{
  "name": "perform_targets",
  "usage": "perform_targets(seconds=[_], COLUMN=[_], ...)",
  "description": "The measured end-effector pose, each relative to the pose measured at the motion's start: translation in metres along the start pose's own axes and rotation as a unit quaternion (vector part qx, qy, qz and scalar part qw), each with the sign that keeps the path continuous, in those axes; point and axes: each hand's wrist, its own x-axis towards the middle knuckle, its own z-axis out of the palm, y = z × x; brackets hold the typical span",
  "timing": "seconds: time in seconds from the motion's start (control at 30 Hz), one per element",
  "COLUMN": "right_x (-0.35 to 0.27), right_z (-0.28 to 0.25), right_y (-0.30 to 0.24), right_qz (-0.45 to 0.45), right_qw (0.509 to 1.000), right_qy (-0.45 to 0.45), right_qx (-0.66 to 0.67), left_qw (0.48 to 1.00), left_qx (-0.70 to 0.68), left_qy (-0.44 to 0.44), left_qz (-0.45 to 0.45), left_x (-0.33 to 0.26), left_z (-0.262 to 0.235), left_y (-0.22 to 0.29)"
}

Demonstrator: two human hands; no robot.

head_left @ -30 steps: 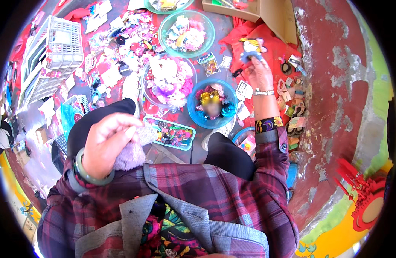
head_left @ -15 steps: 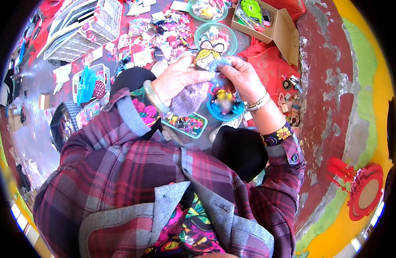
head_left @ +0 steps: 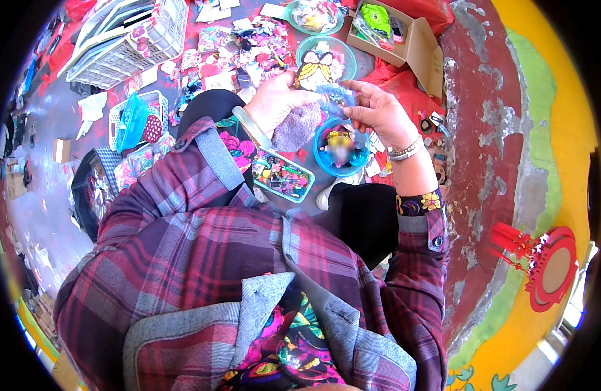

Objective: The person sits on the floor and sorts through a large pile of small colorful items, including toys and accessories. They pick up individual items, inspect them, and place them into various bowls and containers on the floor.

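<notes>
My left hand (head_left: pixel 273 107) is closed around a flat doll-shaped appliqué (head_left: pixel 311 73) with yellow hair and a pale bow-like top. Blue gauzy fabric (head_left: pixel 332 95) spreads from its lower right side. Below my left fingers hangs a fuzzy purple-grey piece (head_left: pixel 295 127); whether it is joined to the appliqué is hidden. To the right, my right hand (head_left: pixel 382 116) has its thumb and forefinger apart at the edge of the gauze, with no firm grip visible. Beneath the hands stands a blue round basin (head_left: pixel 321 164) with a yellow-topped item in it, partly blurred.
A green-rimmed tray (head_left: pixel 305 193) of colourful small pieces sits near my knees. Farther off are clear green bowls (head_left: pixel 351 55), an open cardboard box (head_left: pixel 425 55), heaped accessories (head_left: pixel 264 45) and a white crate (head_left: pixel 167 36). A white basket (head_left: pixel 158 104) stands left.
My right hand has drawn back slightly to the right and its fingers have parted from the pinch on the blue gauze. My left hand still holds the appliqué, slightly higher.
</notes>
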Motion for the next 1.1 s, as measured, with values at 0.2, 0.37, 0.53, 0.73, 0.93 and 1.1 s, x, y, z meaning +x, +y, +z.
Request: perform_targets(seconds=[0.2,0.37,0.53,0.73,0.93,1.1], right_x=[-0.009,-0.011,-0.013,-0.016,-0.022,-0.020], right_z=[-0.040,-0.035,0.017,0.015,0.000,0.014], right_y=[0.001,-0.003,-0.020,-0.013,-0.002,0.021], right_qz=[0.008,-0.179,-0.384,-0.286,-0.009,0.053], right_qw=[0.992,0.676,0.739,0.902,0.937,0.907], right_qy=[0.108,0.355,0.157,0.191,0.154,0.106], right_qx=[-0.070,-0.621,-0.531,-0.259,0.312,0.405], left_qw=[1.000,0.998,0.994,0.999,0.758,0.648], left_qx=[-0.028,-0.007,-0.075,-0.019,0.530,0.599], left_qy=[-0.004,-0.003,-0.059,-0.044,0.064,0.031], left_qz=[-0.012,-0.056,-0.050,-0.015,0.374,0.470], left_x=[0.002,-0.001,-0.002,-0.006,-0.022,-0.030], left_z=[-0.004,-0.018,-0.005,-0.002,0.008,0.012], left_y=[0.005,0.008,0.008,0.014,0.015,0.015])
